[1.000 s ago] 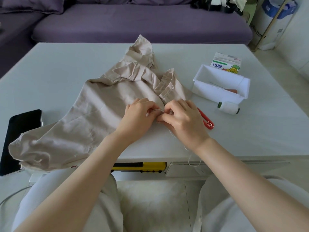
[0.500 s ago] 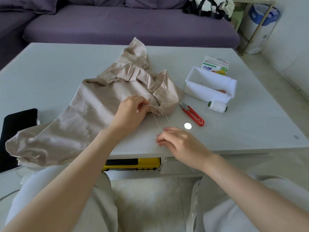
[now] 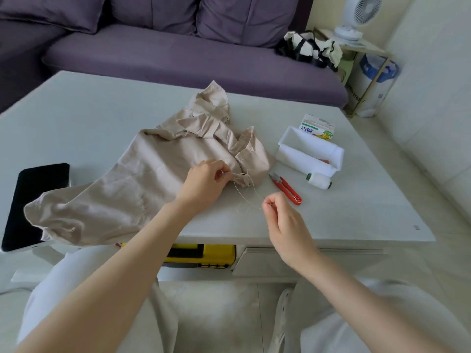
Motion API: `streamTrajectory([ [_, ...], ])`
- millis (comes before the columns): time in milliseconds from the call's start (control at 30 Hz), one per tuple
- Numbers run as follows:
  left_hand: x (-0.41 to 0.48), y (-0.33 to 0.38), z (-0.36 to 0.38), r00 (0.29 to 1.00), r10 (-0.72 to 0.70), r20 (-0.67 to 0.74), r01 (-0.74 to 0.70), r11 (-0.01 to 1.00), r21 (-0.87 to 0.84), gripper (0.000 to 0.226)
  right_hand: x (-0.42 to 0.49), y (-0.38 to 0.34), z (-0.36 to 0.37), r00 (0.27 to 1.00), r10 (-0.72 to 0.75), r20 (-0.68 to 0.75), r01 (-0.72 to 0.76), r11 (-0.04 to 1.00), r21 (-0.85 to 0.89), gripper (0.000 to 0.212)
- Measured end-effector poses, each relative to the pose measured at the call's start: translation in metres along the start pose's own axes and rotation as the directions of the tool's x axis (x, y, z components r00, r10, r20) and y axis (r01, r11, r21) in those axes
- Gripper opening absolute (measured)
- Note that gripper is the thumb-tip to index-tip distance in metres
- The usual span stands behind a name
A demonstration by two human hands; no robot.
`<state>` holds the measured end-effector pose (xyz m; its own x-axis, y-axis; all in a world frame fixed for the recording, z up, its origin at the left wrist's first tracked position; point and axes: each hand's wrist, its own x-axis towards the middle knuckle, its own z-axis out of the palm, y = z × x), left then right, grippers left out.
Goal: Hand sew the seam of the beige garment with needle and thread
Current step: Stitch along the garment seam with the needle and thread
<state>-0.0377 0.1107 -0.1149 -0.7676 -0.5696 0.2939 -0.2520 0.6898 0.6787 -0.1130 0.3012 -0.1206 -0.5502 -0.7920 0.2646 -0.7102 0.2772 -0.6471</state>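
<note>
Carton writing: we read two blue Chinese characters above a pineapple picture on the small white cardboard carton (image 3: 317, 126); its finer print is too small to read.
Package writing: the blue-and-white wrapped package (image 3: 374, 80) on the floor bears dark lettering that we cannot make out.
Garment: the crumpled beige cloth garment (image 3: 158, 179) lies spread from the tabletop's middle towards 8 o'clock, and one corner overlaps the flat black phone (image 3: 38, 200).
Left hand: our left hand (image 3: 204, 182) rests on the garment, its fingers (image 3: 224, 171) curled and pinching a fold at the seam edge.
Right hand: our right hand (image 3: 283, 215) sits at 4 o'clock from the left, apart from the cloth, with thumb and forefinger pinching the thin dark needle (image 3: 265, 199).
Thread: the pale beige thread (image 3: 244, 196) runs slack from the seam to the needle.
Tools: the red-handled thread snips (image 3: 286, 189) lie at 3 o'clock from the seam, the white thread spool (image 3: 319, 180) just beyond them, and the white plastic tray (image 3: 300, 161) at 2 o'clock.
Surface: a smooth white tabletop (image 3: 102, 123).
Room: a purple fabric sofa (image 3: 178, 54) at 12 o'clock, with a white desk fan (image 3: 356, 14) at its right end.
</note>
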Motion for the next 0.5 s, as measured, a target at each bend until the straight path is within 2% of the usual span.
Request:
streamTrajectory([
  [133, -0.002, 0.003, -0.005, 1.000, -0.012, -0.002, 0.012, 0.999, -0.048, 0.010, 0.028, -0.023, 0.005, 0.984, 0.164, -0.063, -0.157, 0.982, 0.107, 0.015],
  [267, -0.004, 0.006, -0.009, 1.000, -0.019, -0.004, 0.019, 0.996, -0.089, 0.012, 0.050, -0.034, 0.014, 0.930, 0.366, 0.016, -0.354, 0.887, 0.298, 0.010],
  [500, -0.005, 0.003, -0.012, 0.997, -0.076, 0.000, 0.075, 0.983, -0.166, 0.013, 0.067, -0.046, 0.033, 0.882, 0.468, 0.054, -0.453, 0.811, 0.370, 0.022],
])
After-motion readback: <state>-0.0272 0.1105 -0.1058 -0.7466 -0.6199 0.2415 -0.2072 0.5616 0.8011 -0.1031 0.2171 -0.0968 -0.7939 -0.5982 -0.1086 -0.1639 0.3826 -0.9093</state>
